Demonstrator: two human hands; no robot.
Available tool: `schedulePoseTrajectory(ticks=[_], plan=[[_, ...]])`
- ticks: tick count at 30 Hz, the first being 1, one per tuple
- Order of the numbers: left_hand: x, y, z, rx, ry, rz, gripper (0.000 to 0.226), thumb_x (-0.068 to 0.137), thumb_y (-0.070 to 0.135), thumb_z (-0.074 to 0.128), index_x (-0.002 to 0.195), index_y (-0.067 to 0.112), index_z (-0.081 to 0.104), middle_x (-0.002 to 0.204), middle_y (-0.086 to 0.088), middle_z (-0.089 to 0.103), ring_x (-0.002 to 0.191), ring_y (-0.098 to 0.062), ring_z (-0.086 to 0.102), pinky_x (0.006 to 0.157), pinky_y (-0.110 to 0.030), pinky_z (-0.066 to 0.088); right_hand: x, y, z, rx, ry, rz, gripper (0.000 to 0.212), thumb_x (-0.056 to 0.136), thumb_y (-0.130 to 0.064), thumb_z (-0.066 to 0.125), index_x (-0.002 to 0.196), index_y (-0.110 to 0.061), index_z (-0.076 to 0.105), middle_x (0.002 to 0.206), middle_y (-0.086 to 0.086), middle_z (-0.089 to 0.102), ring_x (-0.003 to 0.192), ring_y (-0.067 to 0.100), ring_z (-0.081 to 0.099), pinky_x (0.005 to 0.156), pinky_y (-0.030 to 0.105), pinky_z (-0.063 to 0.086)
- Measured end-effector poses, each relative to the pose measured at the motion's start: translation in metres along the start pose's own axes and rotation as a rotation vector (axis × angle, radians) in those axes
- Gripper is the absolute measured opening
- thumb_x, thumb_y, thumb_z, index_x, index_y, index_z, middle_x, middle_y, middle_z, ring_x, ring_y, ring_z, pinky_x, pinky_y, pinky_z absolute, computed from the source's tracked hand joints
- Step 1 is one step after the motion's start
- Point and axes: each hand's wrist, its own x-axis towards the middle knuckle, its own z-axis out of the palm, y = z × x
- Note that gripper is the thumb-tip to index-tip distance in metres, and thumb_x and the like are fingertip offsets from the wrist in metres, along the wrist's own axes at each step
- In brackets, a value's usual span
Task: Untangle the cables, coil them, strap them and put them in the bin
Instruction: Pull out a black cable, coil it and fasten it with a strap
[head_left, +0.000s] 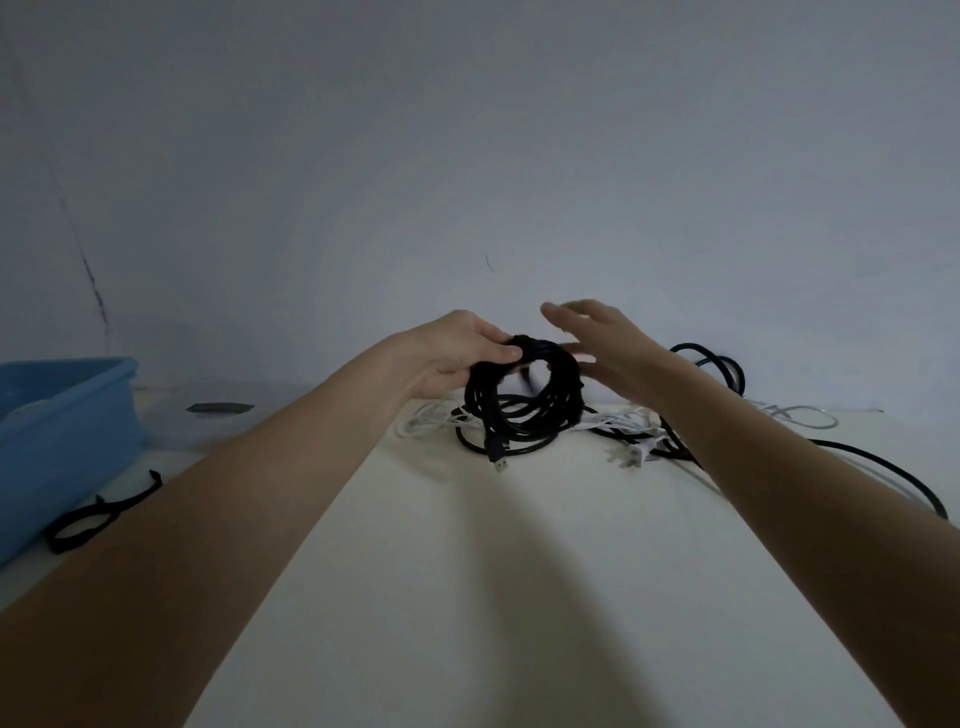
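**Coil up, strap side pinched**

While both forearms stretch out over the table (467, 597), the action sits at the far end. That pale table fills the lower view, and on its left edge stands the blue bin (62, 415), well apart from the hands. Behind the hands lies the pile (649, 426) of loose black and white cables, spread on the table, with one black cable trailing off to the right edge.

Now the coil (524, 400): black, wound in several loops, held upright above the pile, its lower loops hanging down close to the tangle. A plug end dangles from its bottom. A dark band wraps its top, just beside the thumb; whether it is fastened I cannot tell.

Left hand (462, 358) grips the coil's upper left, thumb on the near side, fingers curled behind. Right hand (602, 343) is beside the coil's right, fingers spread and relaxed, blurred, holding nothing; whether it touches the loops I cannot tell.

Down at left, beside the bin, a black strap (98, 514) lies on the table, looped.
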Motion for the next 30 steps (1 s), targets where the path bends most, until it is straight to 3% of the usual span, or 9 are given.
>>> schedulePoseTrajectory(ticks=[2, 4, 7, 14, 19, 23, 25, 27, 30], plan=[[0.002, -0.001, -0.002, -0.020, 0.026, -0.008, 0.021, 0.091, -0.001, 0.055, 0.110, -0.007, 0.061, 0.080, -0.005, 0.066, 0.073, -0.008, 0.063, 0.066, -0.017, 0.053, -0.002, -0.001, 0.001, -0.124, -0.094, -0.099, 0.048, 0.088, -0.029, 0.062, 0.131, -0.017, 0.046, 0.131, 0.000, 0.047, 0.117, 0.017, 0.050, 0.092, 0.027, 0.045], [0.003, -0.002, -0.002, 0.006, 0.036, -0.015, 0.023, 0.091, 0.000, 0.055, 0.112, -0.008, 0.060, 0.084, -0.008, 0.065, 0.074, -0.010, 0.062, 0.068, -0.018, 0.054, -0.002, -0.001, 0.007, -0.352, -0.194, -0.146, 0.041, 0.084, -0.014, 0.067, 0.123, -0.016, 0.054, 0.123, 0.001, 0.056, 0.113, 0.016, 0.053, 0.096, 0.025, 0.041], [0.004, -0.003, -0.001, 0.049, 0.022, -0.052, 0.024, 0.092, 0.000, 0.055, 0.114, -0.007, 0.059, 0.094, -0.012, 0.064, 0.081, -0.014, 0.061, 0.077, -0.021, 0.052, 0.001, -0.004, 0.018, -0.685, -0.175, -0.165, 0.037, 0.081, 0.001, 0.062, 0.117, -0.007, 0.057, 0.098, 0.005, 0.060, 0.083, 0.015, 0.055, 0.067, 0.015, 0.042], [0.005, 0.000, -0.011, 0.038, 0.017, -0.064, 0.011, 0.092, 0.003, 0.055, 0.099, -0.001, 0.063, 0.087, -0.009, 0.064, 0.074, -0.010, 0.061, 0.067, -0.018, 0.054, 0.004, -0.008, 0.021, -0.592, -0.171, -0.200, 0.021, 0.083, 0.008, 0.056, 0.095, -0.010, 0.056, 0.072, -0.003, 0.052, 0.064, 0.007, 0.047, 0.049, 0.004, 0.034], [0.005, -0.004, -0.014, -0.042, 0.051, -0.068, 0.009, 0.094, 0.003, 0.053, 0.090, 0.000, 0.060, 0.078, -0.008, 0.062, 0.070, -0.011, 0.061, 0.062, -0.019, 0.053, 0.010, -0.002, 0.021, -0.771, -0.051, -0.325, 0.043, 0.080, -0.001, 0.064, 0.119, -0.013, 0.055, 0.097, 0.000, 0.060, 0.083, 0.014, 0.054, 0.060, 0.013, 0.038], [0.008, -0.006, -0.022, -0.072, 0.060, -0.058, 0.009, 0.095, 0.006, 0.052, 0.093, 0.000, 0.059, 0.079, -0.010, 0.060, 0.075, -0.016, 0.058, 0.073, -0.026, 0.050, 0.008, 0.008, 0.024, -0.874, -0.033, -0.532, 0.063, 0.078, 0.005, 0.062, 0.133, -0.016, 0.041, 0.114, 0.006, 0.054, 0.072, 0.003, 0.049, 0.066, 0.007, 0.037], [0.008, -0.004, -0.024, -0.050, 0.040, -0.047, 0.010, 0.095, 0.007, 0.052, 0.094, 0.001, 0.060, 0.079, -0.010, 0.060, 0.075, -0.016, 0.057, 0.075, -0.027, 0.049, 0.007, 0.010, 0.026, -0.923, -0.040, -0.608, 0.069, 0.078, 0.004, 0.064, 0.136, -0.017, 0.035, 0.119, 0.005, 0.048, 0.073, 0.007, 0.049, 0.072, 0.017, 0.042], [0.005, -0.002, -0.025, -0.039, 0.019, -0.038, 0.012, 0.095, 0.008, 0.051, 0.097, 0.000, 0.060, 0.079, -0.008, 0.059, 0.072, -0.015, 0.057, 0.071, -0.024, 0.051, 0.007, 0.011, 0.029, -0.946, -0.036, -0.660, 0.073, 0.078, 0.002, 0.066, 0.139, -0.019, 0.032, 0.122, 0.003, 0.046, 0.075, 0.013, 0.050, 0.073, 0.025, 0.045], [0.001, 0.000, -0.028, -0.030, -0.011, -0.022, 0.013, 0.096, 0.008, 0.050, 0.100, -0.001, 0.058, 0.078, -0.008, 0.057, 0.065, -0.012, 0.058, 0.065, -0.021, 0.053, 0.008, 0.014, 0.033, -1.032, -0.008, -0.787, 0.068, 0.079, -0.001, 0.067, 0.138, -0.017, 0.038, 0.123, 0.003, 0.048, 0.077, 0.015, 0.053, 0.071, 0.023, 0.041]])
